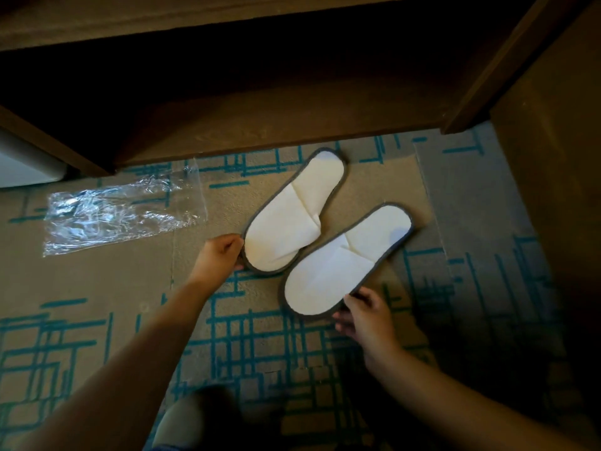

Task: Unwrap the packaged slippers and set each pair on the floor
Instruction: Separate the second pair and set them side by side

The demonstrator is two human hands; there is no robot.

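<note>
Two white slippers with grey edging lie side by side on the patterned carpet, toes toward me and heels toward the cabinet. My left hand pinches the toe edge of the left slipper. At the near right rim of the right slipper, my right hand grips the edge. An empty clear plastic wrapper lies flat on the carpet to the left, apart from both hands.
A dark wooden cabinet with an open low shelf spans the back. A wooden panel stands on the right. A white object sits at the far left edge. Brown carpet with teal lines extends toward me.
</note>
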